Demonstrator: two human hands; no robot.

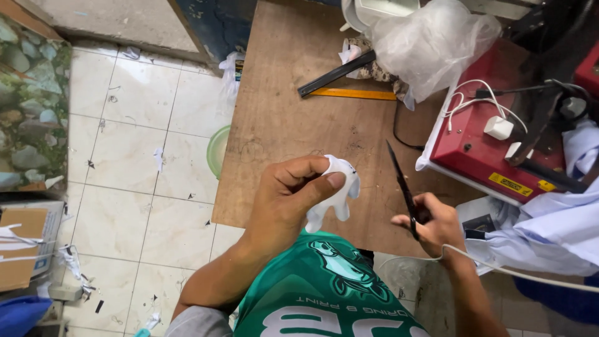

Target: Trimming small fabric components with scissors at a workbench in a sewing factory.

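Standing beside the brown wooden table (pixel 293 93), I watch the person lean over its near edge. The left hand (pixel 290 203) is closed around a small white cut-out piece (pixel 340 190), thumb pressed on its face and fingers curled behind, so that the piece's lower lobes hang free below the thumb. It is held up above the table's near half, not resting on the wood.

The right hand (pixel 437 224) grips a pair of black scissors (pixel 402 187) by the handles. The blades look closed or nearly so, and they point up and away from the person, toward the table's far end. Their long axis runs almost upright in the head view, leaning slightly left at the tip.

The relation that matters: the white piece lies to the left of the blades, near them but apart, with a clear strip of tabletop showing between. The piece's free edge faces right, toward the scissors, and its dangling lobes sit roughly level with the middle of the blades. The left hand alone touches the piece.

At the table's far end lie a black ruler (pixel 337 73) and a yellow ruler (pixel 352 94), beside a crumpled clear plastic bag (pixel 430 43). Along the table's right edge stands a red press machine (pixel 493 143) with a white cable on it.
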